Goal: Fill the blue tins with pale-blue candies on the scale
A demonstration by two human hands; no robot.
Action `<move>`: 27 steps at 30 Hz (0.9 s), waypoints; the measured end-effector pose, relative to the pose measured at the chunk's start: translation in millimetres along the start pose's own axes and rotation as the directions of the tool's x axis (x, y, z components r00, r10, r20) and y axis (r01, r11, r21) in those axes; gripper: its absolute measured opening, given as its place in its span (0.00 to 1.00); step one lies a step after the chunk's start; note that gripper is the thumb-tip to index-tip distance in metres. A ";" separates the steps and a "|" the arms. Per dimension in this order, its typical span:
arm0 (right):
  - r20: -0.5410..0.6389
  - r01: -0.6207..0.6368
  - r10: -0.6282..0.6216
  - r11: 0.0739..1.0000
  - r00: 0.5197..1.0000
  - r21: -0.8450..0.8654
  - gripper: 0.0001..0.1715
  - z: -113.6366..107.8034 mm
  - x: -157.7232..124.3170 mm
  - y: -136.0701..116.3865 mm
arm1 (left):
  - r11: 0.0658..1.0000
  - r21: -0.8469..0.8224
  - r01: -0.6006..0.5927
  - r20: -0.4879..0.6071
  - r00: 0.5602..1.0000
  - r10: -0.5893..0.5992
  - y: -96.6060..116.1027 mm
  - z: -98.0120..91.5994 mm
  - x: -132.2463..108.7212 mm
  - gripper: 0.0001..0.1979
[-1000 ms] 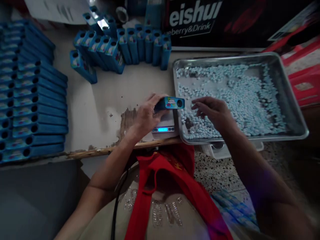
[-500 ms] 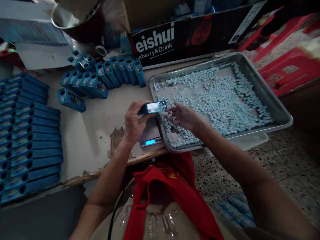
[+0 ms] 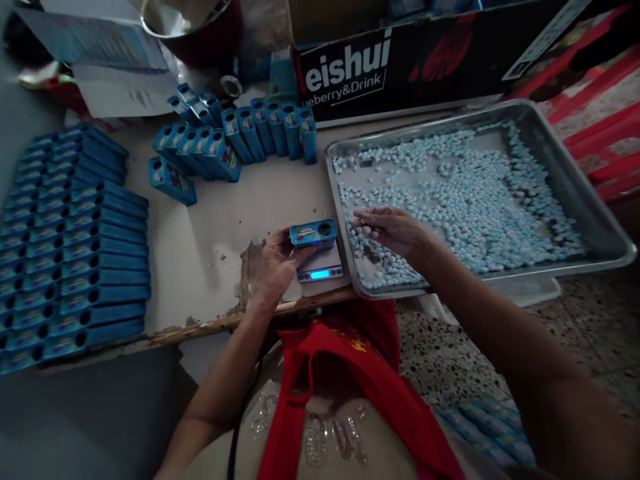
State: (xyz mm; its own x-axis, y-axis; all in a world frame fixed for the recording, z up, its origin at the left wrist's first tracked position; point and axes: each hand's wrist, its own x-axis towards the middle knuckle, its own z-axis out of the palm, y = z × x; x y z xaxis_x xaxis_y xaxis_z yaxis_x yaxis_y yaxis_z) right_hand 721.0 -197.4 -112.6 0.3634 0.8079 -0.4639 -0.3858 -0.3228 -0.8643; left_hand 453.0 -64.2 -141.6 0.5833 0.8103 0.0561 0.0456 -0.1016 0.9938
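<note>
My left hand (image 3: 278, 265) grips a small blue candy box (image 3: 313, 235) with printed lettering and a dark round hole near its right end. The box is at the small digital scale (image 3: 320, 267), whose display glows blue; whether it rests on the pan I cannot tell. Just right of it, my right hand (image 3: 387, 230) hovers over the left part of a metal tray (image 3: 345, 143). Its thumb and fingers are drawn together, and anything between them is too small to make out. Pale blue and white candies (image 3: 480, 200) lie scattered across the tray.
Stacked blue boxes (image 3: 110, 260) fill the table's left side. More blue boxes (image 3: 200, 150) stand behind my left hand. At the back are a black carton (image 3: 350, 73) and a dark red pot (image 3: 205, 40). Red plastic stools (image 3: 600, 147) stand beyond the tray.
The blue box has gone from tilted toward my right hand, candies showing at its hole, to lying at the scale. My right hand's fingers have drawn together. The camera view has shifted.
</note>
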 end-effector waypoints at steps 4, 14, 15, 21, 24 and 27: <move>-0.037 0.007 -0.008 0.999 0.999 -0.038 0.12 4.9 -0.1 -1.9 | 0.996 0.038 -0.075 0.008 0.997 0.075 1.2 -13.9 1.9 0.37; -0.047 0.049 -0.050 0.998 0.998 -0.028 0.09 5.0 -10.7 -12.2 | 0.997 0.066 -0.038 -0.246 0.968 0.053 11.5 -86.3 -18.2 0.28; -0.053 0.039 -0.042 0.998 0.998 -0.046 0.11 5.3 -12.1 -12.7 | 0.996 0.080 -0.047 -0.261 0.963 0.066 11.6 -90.5 -18.0 0.28; -0.114 -0.018 0.014 0.999 0.993 -0.034 0.12 9.1 -22.8 -15.7 | 0.994 0.092 -0.050 -0.313 0.947 0.076 4.7 -100.2 -16.2 0.30; -0.140 -0.044 0.038 0.998 0.989 -0.039 0.07 8.3 -28.2 -18.4 | 0.997 0.063 -0.044 -0.309 0.949 0.062 -2.1 -99.1 -19.1 0.30; -0.179 -0.093 0.076 0.992 0.981 -0.088 0.05 5.6 -31.8 -21.1 | 0.998 0.036 -0.059 -0.302 0.951 0.067 -8.6 -98.2 -21.9 0.29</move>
State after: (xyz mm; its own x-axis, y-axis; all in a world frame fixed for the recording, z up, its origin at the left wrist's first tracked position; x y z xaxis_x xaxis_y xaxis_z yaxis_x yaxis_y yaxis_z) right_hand 712.8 -213.5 -78.4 0.4789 0.6794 -0.5560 -0.3418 -0.4391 -0.8309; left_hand 360.2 -24.4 -141.9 0.3131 0.9379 0.1491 0.0405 -0.1700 0.9846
